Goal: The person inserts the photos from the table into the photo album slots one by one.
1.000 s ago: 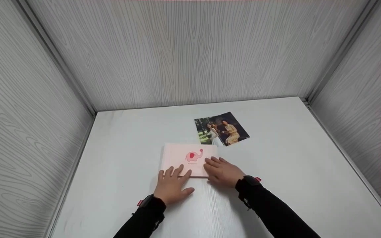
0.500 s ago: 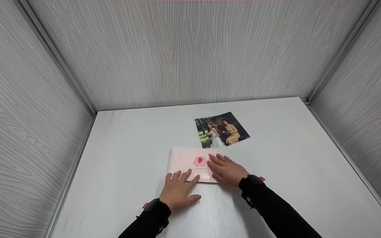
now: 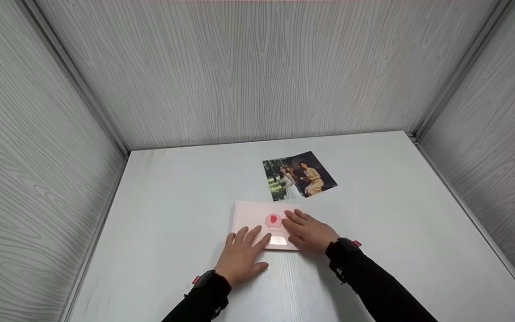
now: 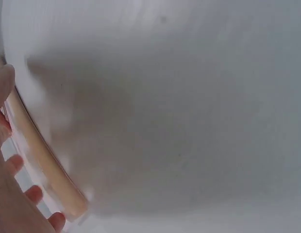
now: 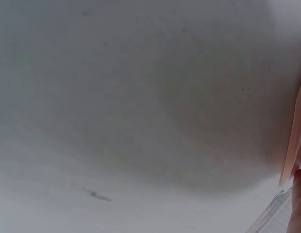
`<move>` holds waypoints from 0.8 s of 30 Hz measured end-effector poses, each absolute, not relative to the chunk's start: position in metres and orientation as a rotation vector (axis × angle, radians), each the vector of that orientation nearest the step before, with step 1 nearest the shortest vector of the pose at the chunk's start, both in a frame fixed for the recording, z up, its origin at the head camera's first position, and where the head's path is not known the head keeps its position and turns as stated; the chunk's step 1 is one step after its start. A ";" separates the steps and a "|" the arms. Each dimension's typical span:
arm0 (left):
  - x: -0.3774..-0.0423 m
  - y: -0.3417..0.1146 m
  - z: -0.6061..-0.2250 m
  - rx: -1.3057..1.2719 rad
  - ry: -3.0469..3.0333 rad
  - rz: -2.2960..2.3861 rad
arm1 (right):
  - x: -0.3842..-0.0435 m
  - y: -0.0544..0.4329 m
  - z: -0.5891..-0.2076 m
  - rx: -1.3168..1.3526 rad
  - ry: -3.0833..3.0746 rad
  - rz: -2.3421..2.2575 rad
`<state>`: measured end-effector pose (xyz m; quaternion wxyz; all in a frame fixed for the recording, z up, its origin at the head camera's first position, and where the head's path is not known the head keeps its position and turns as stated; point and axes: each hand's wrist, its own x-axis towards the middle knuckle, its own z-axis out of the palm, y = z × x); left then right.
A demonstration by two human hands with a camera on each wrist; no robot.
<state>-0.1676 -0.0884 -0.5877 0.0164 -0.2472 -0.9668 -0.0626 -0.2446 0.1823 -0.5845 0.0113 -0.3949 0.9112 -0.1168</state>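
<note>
A pink photo album (image 3: 251, 212) with an elephant on its cover lies closed on the white table. My left hand (image 3: 242, 259) rests its spread fingertips on the album's near left part, thumb out over the table. On the right side of the cover, my right hand (image 3: 309, 232) lies with fingers extended, hiding the elephant's trunk and the right edge. In the left wrist view, fingertips (image 4: 34, 194) sit along the album's thick edge (image 4: 46, 158). Only a strip of the album (image 5: 292, 145) and part of a finger (image 5: 298, 199) show in the right wrist view.
Just beyond the album lie two photos, one of a person in white among greenery (image 3: 277, 183), the other dark with a seated person (image 3: 313, 176). The dark one overlaps the first. A grey wood-grain back wall (image 3: 257, 80) and side walls enclose the table (image 3: 163, 214).
Both hands have slid the album rightward and slightly nearer, uncovering more of the left photo's lower edge. My right hand now lies further over the cover. The photos stay in place.
</note>
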 end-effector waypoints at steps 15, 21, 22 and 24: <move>-0.192 -0.092 -0.583 -0.768 -2.995 -0.114 | -0.241 0.181 -0.581 -1.130 2.785 -0.439; -0.197 -0.072 -0.582 -0.892 -2.960 -0.021 | -0.240 0.181 -0.574 -1.012 2.726 -0.541; -0.198 -0.069 -0.581 -0.907 -2.951 -0.007 | -0.241 0.181 -0.573 -0.936 2.695 -0.604; -0.199 -0.062 -0.580 -0.935 -2.939 0.019 | -0.242 0.183 -0.570 -0.849 2.645 -0.687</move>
